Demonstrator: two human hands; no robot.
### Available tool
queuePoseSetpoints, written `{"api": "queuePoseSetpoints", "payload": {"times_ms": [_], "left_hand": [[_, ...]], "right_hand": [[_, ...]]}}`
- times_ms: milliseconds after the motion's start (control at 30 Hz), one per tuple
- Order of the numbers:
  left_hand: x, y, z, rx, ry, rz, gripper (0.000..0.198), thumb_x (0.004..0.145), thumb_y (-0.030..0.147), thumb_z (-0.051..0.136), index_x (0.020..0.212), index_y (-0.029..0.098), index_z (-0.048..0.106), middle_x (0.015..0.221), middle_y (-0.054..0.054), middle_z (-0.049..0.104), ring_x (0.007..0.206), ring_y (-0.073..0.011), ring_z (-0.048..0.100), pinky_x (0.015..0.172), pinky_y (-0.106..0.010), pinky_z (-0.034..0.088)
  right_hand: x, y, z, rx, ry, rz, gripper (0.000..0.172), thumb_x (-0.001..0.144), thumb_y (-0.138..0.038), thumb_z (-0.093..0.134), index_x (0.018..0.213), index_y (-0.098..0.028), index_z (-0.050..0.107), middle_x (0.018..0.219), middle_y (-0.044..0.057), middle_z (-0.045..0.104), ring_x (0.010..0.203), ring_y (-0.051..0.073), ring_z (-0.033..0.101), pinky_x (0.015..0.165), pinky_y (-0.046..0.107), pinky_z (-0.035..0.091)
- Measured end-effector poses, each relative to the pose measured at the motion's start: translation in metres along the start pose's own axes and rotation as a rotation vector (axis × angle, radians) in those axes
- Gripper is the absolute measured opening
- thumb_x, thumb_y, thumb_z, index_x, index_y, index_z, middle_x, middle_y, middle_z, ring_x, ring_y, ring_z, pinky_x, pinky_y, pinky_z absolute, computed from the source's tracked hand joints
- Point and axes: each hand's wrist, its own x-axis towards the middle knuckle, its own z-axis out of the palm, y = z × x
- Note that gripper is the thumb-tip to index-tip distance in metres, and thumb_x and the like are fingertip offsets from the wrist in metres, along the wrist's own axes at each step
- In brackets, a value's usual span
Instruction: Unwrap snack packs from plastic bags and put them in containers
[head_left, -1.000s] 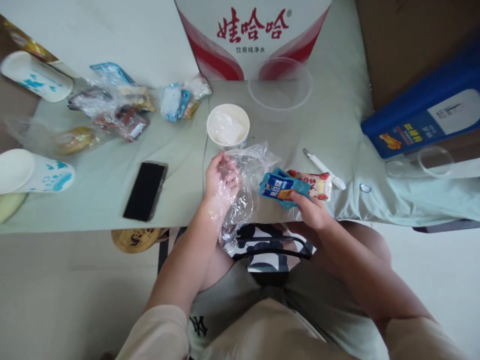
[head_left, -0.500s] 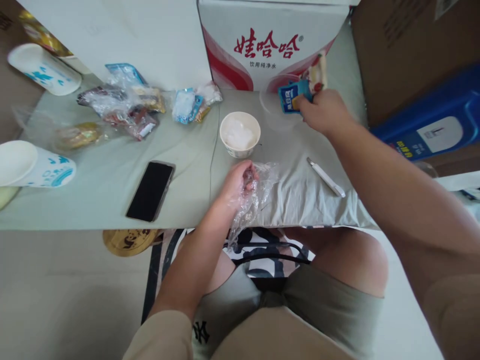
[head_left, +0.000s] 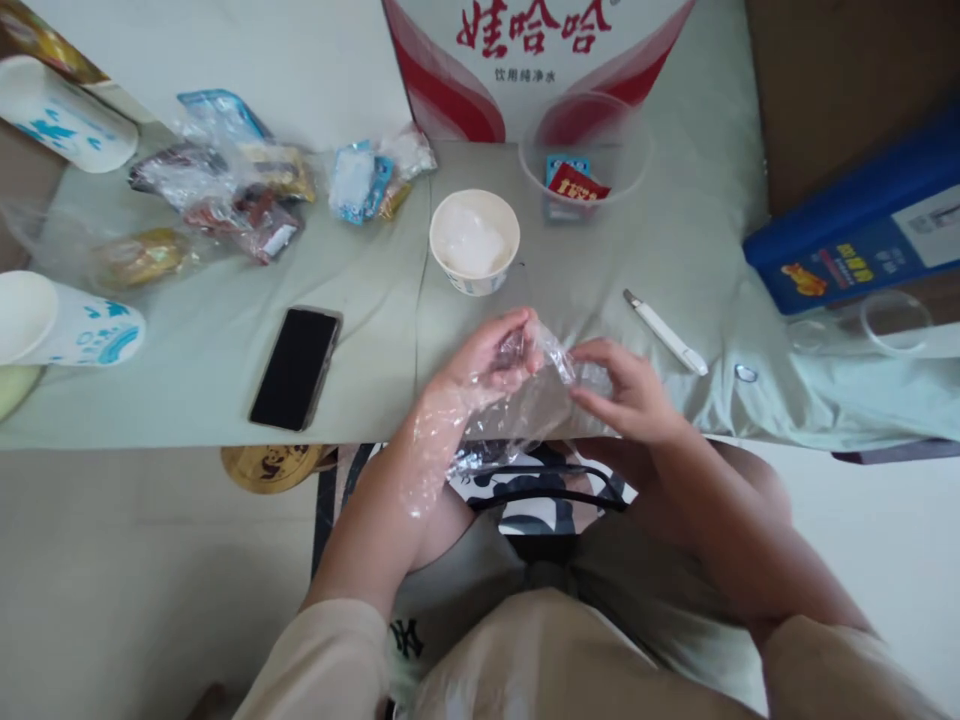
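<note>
Crinkled clear plastic bag [head_left: 525, 410] is bunched in my left hand [head_left: 491, 360], its fingers curled round it. Part of the film drapes over my left wrist and hangs past the table edge. From the other side, my right hand [head_left: 626, 390] holds the bag's edge with thumb and fingertips. Just beyond both hands stands a paper cup [head_left: 476, 280] with white, clear-looking stuff inside. Behind it to the right, a clear plastic bowl [head_left: 637, 165] contains a red packet [head_left: 577, 184] and a blue packet [head_left: 566, 165].
A phone [head_left: 296, 368] lies left of my hands and a white utility knife [head_left: 667, 335] right. Wrapped snacks [head_left: 255, 200] and two paper cups [head_left: 75, 115] occupy the left side. A white-and-red carton [head_left: 525, 100] stands behind; a blue box [head_left: 847, 240] is at right.
My right hand has come back from the clear bowl to the plastic bag, letting go of the packets, which now lie in the bowl. My left hand has risen slightly with the bag.
</note>
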Motion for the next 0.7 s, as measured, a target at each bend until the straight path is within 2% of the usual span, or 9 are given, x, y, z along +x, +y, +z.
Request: {"api": "queuePoseSetpoints", "payload": {"times_ms": [67,133,200,267,333,400,500,567,700], "left_hand": [[0.008,0.000,-0.005,0.071,0.127,0.034,0.043,0.097,0.053,0.061,0.072,0.020,0.052,0.052,0.002,0.053,0.032,-0.0032,0.032,0.035,-0.017,0.015],[0.013,0.001,-0.013,0.123,0.177,0.105,0.042,0.091,0.059,0.067,0.076,0.020,0.058,0.056,0.002,0.054,0.037,-0.0057,0.042,0.037,-0.019,0.025],[0.013,0.001,-0.020,0.179,0.124,0.159,0.039,0.079,0.054,0.082,0.088,0.020,0.064,0.067,0.001,0.061,0.047,-0.0090,0.055,0.043,-0.021,0.037],[0.012,0.000,-0.023,0.273,0.077,0.166,0.045,0.066,0.040,0.092,0.098,0.022,0.067,0.079,0.001,0.066,0.053,-0.0090,0.058,0.047,-0.021,0.040],[0.010,-0.002,-0.021,0.377,0.082,0.153,0.047,0.062,0.031,0.093,0.100,0.022,0.067,0.081,0.003,0.066,0.050,-0.0052,0.051,0.045,-0.019,0.032],[0.011,-0.005,-0.017,0.445,0.089,0.142,0.041,0.065,0.029,0.090,0.097,0.021,0.066,0.079,0.003,0.065,0.046,-0.0024,0.041,0.043,-0.018,0.023],[0.014,-0.008,-0.013,0.508,0.043,0.124,0.033,0.072,0.032,0.086,0.096,0.020,0.068,0.082,0.001,0.067,0.047,-0.0021,0.037,0.044,-0.019,0.021],[0.014,-0.006,-0.014,0.573,0.020,0.104,0.030,0.073,0.033,0.085,0.095,0.021,0.069,0.084,0.000,0.067,0.050,-0.0030,0.039,0.045,-0.018,0.023],[0.008,0.004,-0.022,0.739,-0.009,0.051,0.027,0.071,0.032,0.085,0.088,0.020,0.068,0.079,0.000,0.064,0.058,-0.0069,0.047,0.049,-0.018,0.030]], "right_hand": [[0.001,0.004,-0.005,0.014,0.124,0.158,0.028,0.096,-0.046,0.060,0.093,-0.022,0.073,0.084,0.006,0.077,0.080,0.023,0.073,0.077,0.039,0.060],[0.004,0.008,-0.012,0.050,0.243,0.285,0.030,0.096,-0.045,0.054,0.083,-0.022,0.068,0.071,0.003,0.070,0.067,0.020,0.067,0.068,0.035,0.056],[0.006,0.012,-0.020,0.063,0.339,0.314,0.032,0.097,-0.048,0.050,0.082,-0.023,0.064,0.073,0.004,0.069,0.069,0.020,0.066,0.070,0.036,0.056],[0.006,0.014,-0.024,0.012,0.377,0.218,0.036,0.097,-0.053,0.048,0.092,-0.022,0.066,0.093,0.010,0.075,0.088,0.025,0.071,0.082,0.041,0.058],[0.005,0.013,-0.024,-0.119,0.346,0.077,0.045,0.093,-0.060,0.054,0.111,-0.021,0.069,0.123,0.017,0.073,0.117,0.033,0.068,0.099,0.050,0.055],[0.004,0.009,-0.019,-0.296,0.242,0.011,0.054,0.089,-0.059,0.062,0.127,-0.020,0.068,0.138,0.019,0.068,0.134,0.038,0.059,0.111,0.055,0.047],[0.005,0.003,-0.007,-0.493,0.049,0.069,0.034,0.096,-0.036,0.057,0.121,-0.021,0.074,0.130,0.015,0.075,0.128,0.037,0.062,0.110,0.053,0.045],[0.006,0.001,-0.003,-0.550,-0.011,0.132,0.031,0.097,-0.024,0.050,0.112,-0.022,0.078,0.122,0.013,0.079,0.120,0.034,0.066,0.105,0.050,0.047],[0.008,0.004,-0.018,-0.539,0.085,0.213,0.036,0.091,-0.018,0.048,0.108,-0.020,0.080,0.116,0.013,0.080,0.111,0.034,0.070,0.099,0.047,0.052]]}}
